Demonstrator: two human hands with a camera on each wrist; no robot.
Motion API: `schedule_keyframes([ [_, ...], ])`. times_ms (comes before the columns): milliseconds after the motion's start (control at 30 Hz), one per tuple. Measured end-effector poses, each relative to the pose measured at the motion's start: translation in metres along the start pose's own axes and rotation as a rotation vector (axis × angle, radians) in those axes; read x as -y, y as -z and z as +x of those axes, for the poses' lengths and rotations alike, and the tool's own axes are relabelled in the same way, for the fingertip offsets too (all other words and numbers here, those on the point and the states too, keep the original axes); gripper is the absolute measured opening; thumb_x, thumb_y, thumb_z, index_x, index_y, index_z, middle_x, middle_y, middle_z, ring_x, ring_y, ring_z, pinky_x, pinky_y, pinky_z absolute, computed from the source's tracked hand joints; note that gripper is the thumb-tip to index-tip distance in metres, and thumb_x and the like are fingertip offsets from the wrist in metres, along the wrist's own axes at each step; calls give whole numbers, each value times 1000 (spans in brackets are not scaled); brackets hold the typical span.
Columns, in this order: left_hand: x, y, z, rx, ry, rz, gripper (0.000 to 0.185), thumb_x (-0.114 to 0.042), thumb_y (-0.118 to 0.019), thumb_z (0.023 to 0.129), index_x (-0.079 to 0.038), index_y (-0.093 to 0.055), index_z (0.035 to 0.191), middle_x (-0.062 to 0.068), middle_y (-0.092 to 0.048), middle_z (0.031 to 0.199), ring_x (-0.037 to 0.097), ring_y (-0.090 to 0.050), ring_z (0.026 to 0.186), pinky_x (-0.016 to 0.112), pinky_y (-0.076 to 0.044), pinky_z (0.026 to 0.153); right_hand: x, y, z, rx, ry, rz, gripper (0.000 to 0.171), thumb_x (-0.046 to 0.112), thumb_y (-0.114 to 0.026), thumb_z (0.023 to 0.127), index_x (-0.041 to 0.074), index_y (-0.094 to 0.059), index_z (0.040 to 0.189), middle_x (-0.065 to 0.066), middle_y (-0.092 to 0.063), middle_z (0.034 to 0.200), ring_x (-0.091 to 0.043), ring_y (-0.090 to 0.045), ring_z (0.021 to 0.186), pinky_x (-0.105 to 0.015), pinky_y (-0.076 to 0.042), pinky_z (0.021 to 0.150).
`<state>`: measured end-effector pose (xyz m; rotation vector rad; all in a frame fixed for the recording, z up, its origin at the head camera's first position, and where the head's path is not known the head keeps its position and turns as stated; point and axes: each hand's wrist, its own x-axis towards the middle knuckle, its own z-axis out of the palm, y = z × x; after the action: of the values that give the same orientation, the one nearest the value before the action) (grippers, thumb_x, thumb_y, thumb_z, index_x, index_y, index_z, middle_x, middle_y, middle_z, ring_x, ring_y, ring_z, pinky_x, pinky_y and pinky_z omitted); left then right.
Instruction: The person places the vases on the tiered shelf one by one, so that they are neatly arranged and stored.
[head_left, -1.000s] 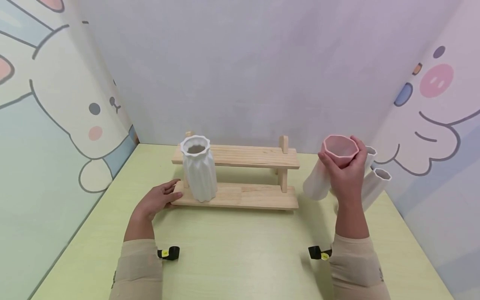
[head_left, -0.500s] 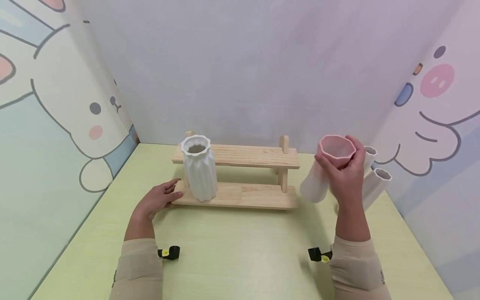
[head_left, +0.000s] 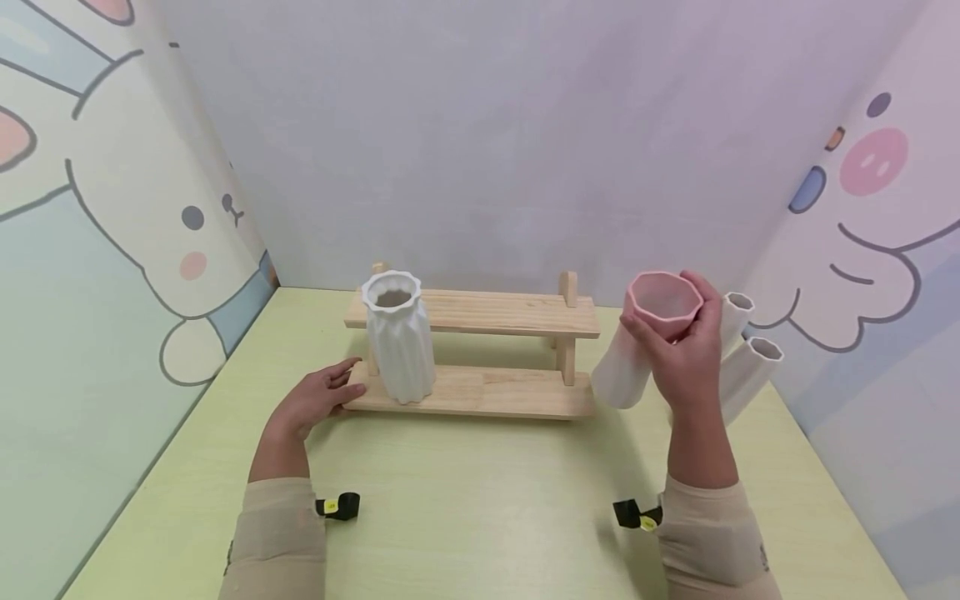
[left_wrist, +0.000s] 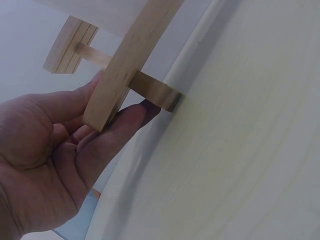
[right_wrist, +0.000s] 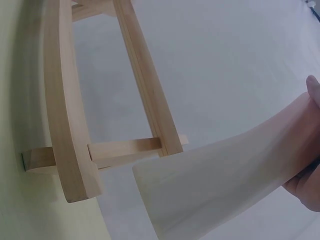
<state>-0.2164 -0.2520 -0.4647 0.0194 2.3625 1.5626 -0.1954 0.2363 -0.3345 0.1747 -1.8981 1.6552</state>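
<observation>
With thumb above and fingers below, my left hand [head_left: 318, 398] pinches the left end of the lower board of a two-tier wooden shelf [head_left: 517, 393]. The left wrist view shows that grip on the board's end [left_wrist: 112, 90]. A white fluted vase [head_left: 401, 346] stands upright at the left of the lower board. My right hand [head_left: 686, 350] grips a pink-to-white vase [head_left: 626, 367] around its pink upper part. That vase is tilted, its base toward the shelf's right end. In the right wrist view the vase's white body [right_wrist: 215, 175] appears beside the shelf, with only part of the hand visible.
Two more white vases, a rear one [head_left: 737, 317] and a nearer one [head_left: 750, 371], stand to the right behind my right forearm, partly hidden. Printed cartoon walls enclose the pale yellow table [head_left: 465, 508] on both sides, with a plain grey backdrop [head_left: 480, 150] behind.
My right hand has carried the pink-to-white vase a little left, toward the shelf, uncovering more of the rear white vase. The left hand, shelf and fluted vase stay in place.
</observation>
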Motion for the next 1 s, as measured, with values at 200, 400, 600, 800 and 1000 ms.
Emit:
schedule_keyframes([
  [200, 1, 0, 0, -4, 4, -1, 75, -38, -65, 86, -20, -27, 147, 19, -22, 148, 23, -53, 113, 31, -51, 80, 1, -6, -3, 27, 20, 5, 81, 1, -80, 68, 18, -38, 135, -8, -49, 121, -25, -47, 104, -20, -47, 77],
  [400, -1, 0, 0, -6, 11, -8, 74, -37, -65, 86, -19, -27, 148, 19, -21, 149, 26, -47, 119, 31, -51, 80, 2, -12, -7, 59, 15, 6, 79, 3, -80, 69, 19, -39, 135, -8, -50, 120, -24, -49, 102, -20, -47, 76],
  [600, -2, 0, 0, -4, 14, -12, 76, -38, -65, 85, -19, -26, 148, 18, -21, 149, 26, -46, 120, 31, -51, 79, 1, -18, -9, 96, 14, -13, 79, 5, -80, 70, 20, -39, 135, -6, -50, 119, -23, -49, 101, -21, -48, 74],
  [800, -1, 0, 1, -5, 15, -2, 76, -38, -65, 85, -19, -26, 148, 18, -22, 149, 23, -53, 113, 30, -51, 79, 0, -23, -10, 119, 13, -7, 79, 6, -80, 70, 20, -38, 135, -7, -50, 120, -23, -50, 101, -21, -48, 74],
  [1000, -1, 0, 1, -3, 19, -3, 74, -36, -65, 86, -19, -26, 148, 19, -22, 148, 21, -55, 110, 31, -51, 79, 0, -25, -12, 132, 12, -27, 80, 8, -80, 71, 20, -37, 136, -6, -50, 120, -22, -49, 102, -21, -48, 73],
])
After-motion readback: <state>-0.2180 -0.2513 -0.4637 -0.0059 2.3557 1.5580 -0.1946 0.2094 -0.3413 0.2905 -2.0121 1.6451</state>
